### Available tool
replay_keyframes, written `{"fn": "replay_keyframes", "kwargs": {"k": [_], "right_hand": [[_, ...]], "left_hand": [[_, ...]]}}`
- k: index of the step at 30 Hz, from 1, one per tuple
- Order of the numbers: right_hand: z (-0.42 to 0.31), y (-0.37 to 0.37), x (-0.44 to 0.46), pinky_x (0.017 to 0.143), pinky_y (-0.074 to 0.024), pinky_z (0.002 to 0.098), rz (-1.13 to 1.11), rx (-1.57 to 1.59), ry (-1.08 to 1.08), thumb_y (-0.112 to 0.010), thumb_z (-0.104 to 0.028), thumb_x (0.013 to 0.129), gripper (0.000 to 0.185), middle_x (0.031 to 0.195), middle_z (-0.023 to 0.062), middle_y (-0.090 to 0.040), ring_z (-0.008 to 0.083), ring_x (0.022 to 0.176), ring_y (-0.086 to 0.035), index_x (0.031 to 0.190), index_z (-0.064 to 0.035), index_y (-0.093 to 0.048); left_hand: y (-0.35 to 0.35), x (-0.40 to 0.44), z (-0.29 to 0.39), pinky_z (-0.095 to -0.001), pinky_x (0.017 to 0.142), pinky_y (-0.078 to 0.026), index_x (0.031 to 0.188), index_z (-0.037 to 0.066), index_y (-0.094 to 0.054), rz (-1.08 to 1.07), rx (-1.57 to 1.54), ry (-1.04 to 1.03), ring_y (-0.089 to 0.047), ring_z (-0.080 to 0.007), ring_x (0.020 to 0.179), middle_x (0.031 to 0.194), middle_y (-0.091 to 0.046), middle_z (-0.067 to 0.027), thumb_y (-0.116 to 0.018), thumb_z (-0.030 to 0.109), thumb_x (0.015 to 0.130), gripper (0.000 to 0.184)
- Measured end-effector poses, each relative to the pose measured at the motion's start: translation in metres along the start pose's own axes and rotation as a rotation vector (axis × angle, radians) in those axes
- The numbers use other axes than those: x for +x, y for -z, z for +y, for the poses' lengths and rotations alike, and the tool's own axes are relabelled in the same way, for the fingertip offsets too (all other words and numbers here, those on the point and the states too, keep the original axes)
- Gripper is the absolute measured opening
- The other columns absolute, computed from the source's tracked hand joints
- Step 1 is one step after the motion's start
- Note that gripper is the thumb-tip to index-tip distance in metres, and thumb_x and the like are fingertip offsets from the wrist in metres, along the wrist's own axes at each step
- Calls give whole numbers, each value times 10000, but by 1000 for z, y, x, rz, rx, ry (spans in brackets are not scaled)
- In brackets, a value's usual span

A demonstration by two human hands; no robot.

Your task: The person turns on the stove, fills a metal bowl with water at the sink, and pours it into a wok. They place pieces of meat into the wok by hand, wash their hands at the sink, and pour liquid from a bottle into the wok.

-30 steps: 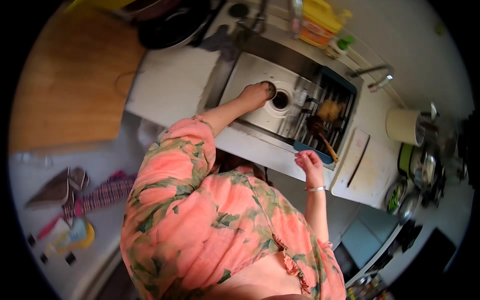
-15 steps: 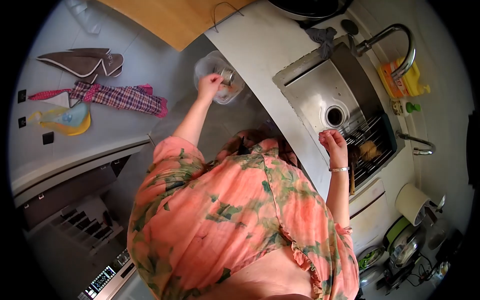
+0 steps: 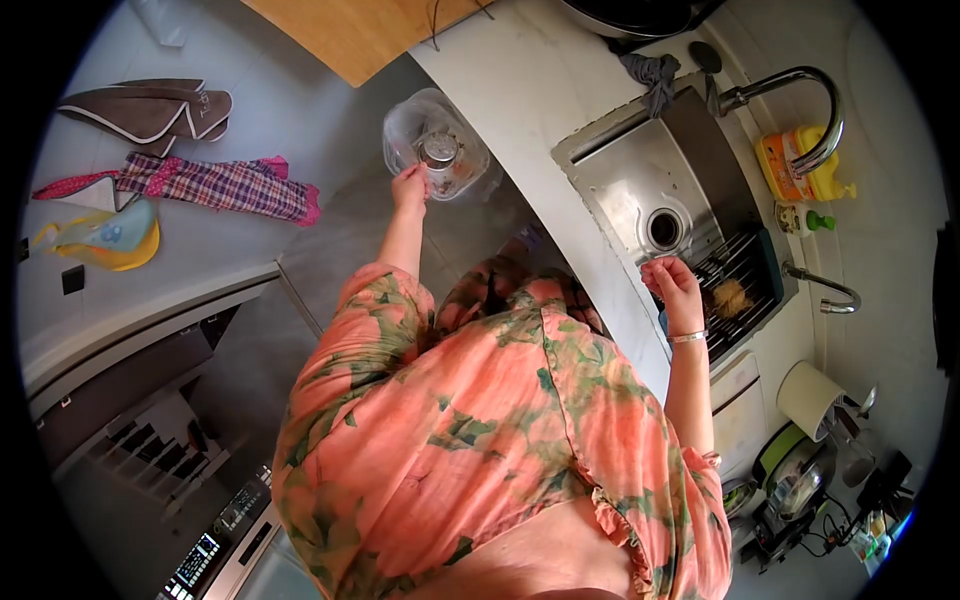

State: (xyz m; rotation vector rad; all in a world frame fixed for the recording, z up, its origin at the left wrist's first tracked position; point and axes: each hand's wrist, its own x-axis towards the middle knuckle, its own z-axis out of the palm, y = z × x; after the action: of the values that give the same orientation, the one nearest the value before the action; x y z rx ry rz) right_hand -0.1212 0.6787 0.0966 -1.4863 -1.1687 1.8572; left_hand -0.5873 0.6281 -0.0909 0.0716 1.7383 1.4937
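My left hand is closed in a pinch at the near rim of a translucent waste bin on the floor. Just beyond its fingertips, a round silvery cup-like thing shows within the bin's outline, with small scraps around it. What the fingers pinch is hidden. My right hand, a bracelet at its wrist, hovers over the near edge of the steel sink with fingers curled together. Whatever may be between them is too small to make out. The open drain lies just past it.
A black rack with a tan scrubber sits in the sink. Beyond are a tall faucet, a yellow bottle and a grey cloth. Slippers and a plaid cloth are at far left.
My left hand has drawn back toward me, from over the bin to its near rim. More of the silvery thing shows now. My right hand stays by the sink, still curled.
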Motion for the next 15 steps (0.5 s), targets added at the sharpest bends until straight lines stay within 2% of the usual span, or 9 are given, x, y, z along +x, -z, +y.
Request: {"fn": "replay_keyframes", "kwargs": {"k": [1, 3, 7, 9, 10, 11, 13, 14, 15], "right_hand": [[0, -1, 1, 717, -460, 226, 1, 0, 1, -543, -148, 863, 133, 861, 43, -618, 99, 750, -572, 906, -24, -559], [0, -3, 1, 718, -459, 226, -9, -14, -2, -541, -149, 863, 141, 859, 40, -617, 97, 751, -570, 915, -20, -560], [-2, -7, 1, 716, -458, 226, -17, -25, 0, -537, -150, 865, 148, 856, 37, -617, 95, 753, -569, 924, -17, -560], [-3, -7, 5, 713, -458, 226, -24, -47, 12, -533, -150, 866, 152, 856, 37, -616, 97, 756, -570, 930, -14, -560], [-3, -8, 6, 711, -457, 226, -27, -43, 7, -530, -143, 866, 148, 861, 39, -616, 101, 758, -572, 927, -11, -558], [-3, -9, 7, 711, -457, 226, -26, -41, 4, -530, -143, 866, 148, 861, 39, -616, 101, 758, -572, 927, -11, -558], [-6, -13, 8, 711, -457, 227, -37, -45, 6, -530, -137, 864, 144, 861, 40, -615, 104, 760, -573, 923, -8, -557], [-8, -13, 10, 711, -457, 227, -32, -42, 9, -530, -137, 864, 144, 861, 40, -615, 104, 760, -573, 923, -8, -557], [-10, -14, 9, 712, -457, 227, -33, -35, 15, -532, -136, 863, 144, 861, 41, -614, 105, 761, -573, 923, -7, -556]], "left_hand": [[2, 4, -5, -303, 424, -423, 726, 21, -672, -1, 0, 0, -562, -144, 490, 618, -605, -105, -646, 189, 742, 170], [7, 9, -17, -288, 368, -357, 793, 22, -650, 222, 708, -306, -499, -109, 443, 580, -562, -61, -642, 189, 768, 170], [18, 12, -11, -281, 384, -357, 805, 23, -641, 251, 669, -255, -468, -114, 443, 580, -544, -38, -639, 184, 779, 163], [23, 9, 6, -315, 523, -446, 807, 25, -658, -107, 81, 92, -549, -157, 541, 637, -603, -58, -653, 201, 763, 181], [28, 14, 1, -268, 432, -389, 834, 54, -660, -121, 122, 91, -513, -133, 492, 641, -590, -28, -652, 198, 775, 156], [34, 20, -11, -268, 432, -389, 834, 54, -660, -121, 125, 92, -513, -133, 492, 641, -590, -28, -652, 198, 775, 156], [37, 25, -26, -235, 351, -280, 872, 55, -636, 178, 969, -213, -415, -94, 408, 579, -509, 4, -633, 178, 797, 145], [34, 28, -26, -254, 376, -319, 854, 40, -649, 201, 658, -80, -441, -106, 431, 609, -547, -4, -641, 182, 790, 157], [35, 29, -25, -254, 376, -319, 854, 40, -649, 195, 661, -81, -441, -106, 431, 609, -547, -4, -641, 182, 790, 157]]}}
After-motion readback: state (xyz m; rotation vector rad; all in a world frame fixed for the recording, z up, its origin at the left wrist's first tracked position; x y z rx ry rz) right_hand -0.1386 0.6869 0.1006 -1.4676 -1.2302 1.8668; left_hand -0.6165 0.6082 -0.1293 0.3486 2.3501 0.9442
